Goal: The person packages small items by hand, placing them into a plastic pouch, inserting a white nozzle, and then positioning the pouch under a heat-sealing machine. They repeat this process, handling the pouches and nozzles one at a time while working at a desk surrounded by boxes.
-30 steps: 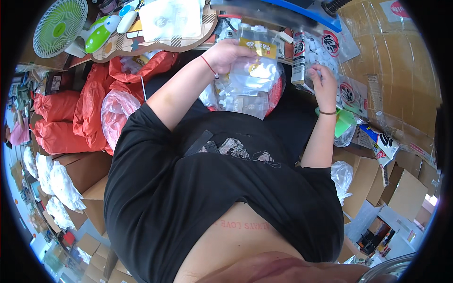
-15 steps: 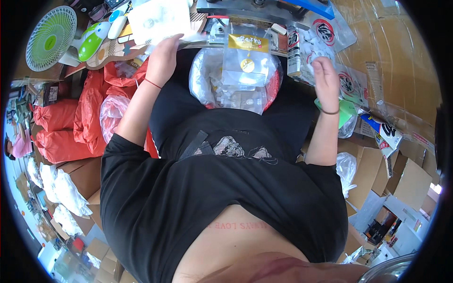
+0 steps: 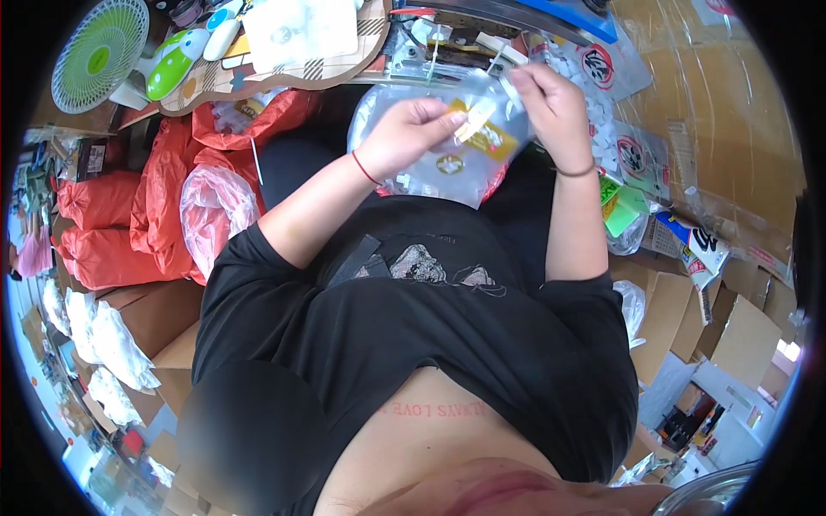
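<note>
A clear plastic bag [image 3: 452,172] with a gold printed band is held tilted in front of my lap. My left hand [image 3: 406,139] is closed on its left edge, thumb pressed by the gold band. At the upper right corner, my right hand [image 3: 557,116] pinches the bag with closed fingers; whether anything small is also in those fingers is hidden. Behind and below the bag sits a round container lined with clear plastic [image 3: 368,116], its inside mostly covered.
Beyond the hands stands a metal machine [image 3: 422,62] with a blue edge. Small white pieces [image 3: 602,129] lie to the right on a cardboard surface [image 3: 714,129]. At left are red plastic bags [image 3: 99,206], a green-and-white fan [image 3: 99,60] and a patterned board [image 3: 297,77] with white sheets [image 3: 301,30].
My left hand has come right and nearer from the white sheets onto the clear bag. My right hand has moved left from the white pieces to its corner. The bag now tilts.
</note>
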Available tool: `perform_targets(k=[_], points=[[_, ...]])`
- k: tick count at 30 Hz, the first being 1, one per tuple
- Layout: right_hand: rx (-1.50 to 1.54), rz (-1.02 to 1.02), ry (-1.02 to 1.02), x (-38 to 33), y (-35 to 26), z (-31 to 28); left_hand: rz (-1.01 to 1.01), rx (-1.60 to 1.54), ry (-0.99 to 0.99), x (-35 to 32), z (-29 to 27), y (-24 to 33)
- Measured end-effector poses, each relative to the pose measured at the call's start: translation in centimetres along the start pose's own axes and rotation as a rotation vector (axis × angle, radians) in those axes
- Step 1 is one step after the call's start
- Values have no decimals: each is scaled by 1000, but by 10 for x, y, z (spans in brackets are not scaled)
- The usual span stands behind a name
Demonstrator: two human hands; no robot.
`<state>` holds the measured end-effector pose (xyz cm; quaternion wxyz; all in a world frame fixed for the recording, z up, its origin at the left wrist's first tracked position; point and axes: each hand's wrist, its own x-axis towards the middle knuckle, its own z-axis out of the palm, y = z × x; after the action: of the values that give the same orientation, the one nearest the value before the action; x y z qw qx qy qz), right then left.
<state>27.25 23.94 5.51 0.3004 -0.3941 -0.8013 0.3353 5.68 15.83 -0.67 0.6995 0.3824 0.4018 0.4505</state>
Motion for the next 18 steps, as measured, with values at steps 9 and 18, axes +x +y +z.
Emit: perform_targets(k=[9,18], points=[[-429,-68,186,-20,29,-41,-176,-172,-190,3,-1,-12],[-166,84,152,-45,36,-34,-45,-55,91,53,-40,9]])
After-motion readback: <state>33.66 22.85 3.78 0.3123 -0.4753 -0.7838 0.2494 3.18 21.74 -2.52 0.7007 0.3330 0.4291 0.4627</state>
